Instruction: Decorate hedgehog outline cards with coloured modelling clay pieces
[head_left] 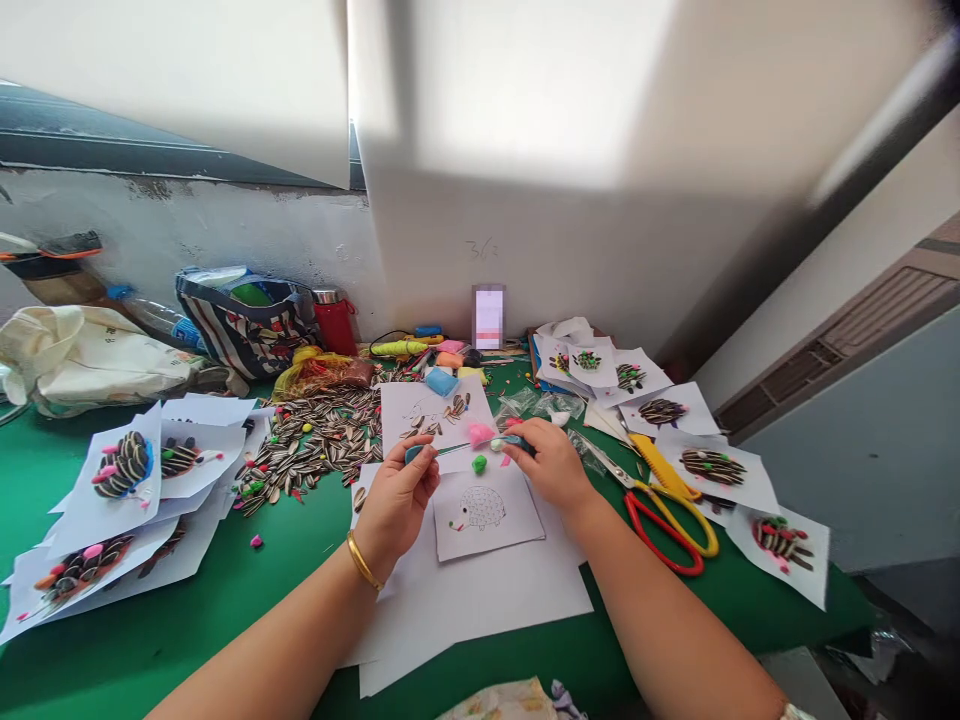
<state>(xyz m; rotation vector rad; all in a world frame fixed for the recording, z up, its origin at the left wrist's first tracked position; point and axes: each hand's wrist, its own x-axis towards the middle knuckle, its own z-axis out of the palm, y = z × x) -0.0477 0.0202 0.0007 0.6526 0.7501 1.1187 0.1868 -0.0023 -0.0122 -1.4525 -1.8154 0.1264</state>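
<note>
My left hand (401, 495), a gold bangle at its wrist, pinches a slim blue-ended tool (414, 453) whose thin shaft points right. Between the fingers of my right hand (551, 462) is a teal, stick-like piece (519, 443); a small whitish lump (496, 445) shows at its tip. Both hands hover over a white card (491, 535) with a hedgehog drawing (482, 508), which has a few dabs of colour near its snout. Just beyond the card lie a green clay ball (479, 464) and a pink clay lump (480, 433). What exactly the two held pieces are is too small to tell.
Sunflower seeds (322, 435) are heaped at left. Seed-covered hedgehog cards (124, 465) lie on both sides. Red-and-yellow scissors (667, 520) and a yellow cutter (664, 467) lie right. A phone (489, 315) leans on the wall; bags and a red bottle (335, 322) stand behind.
</note>
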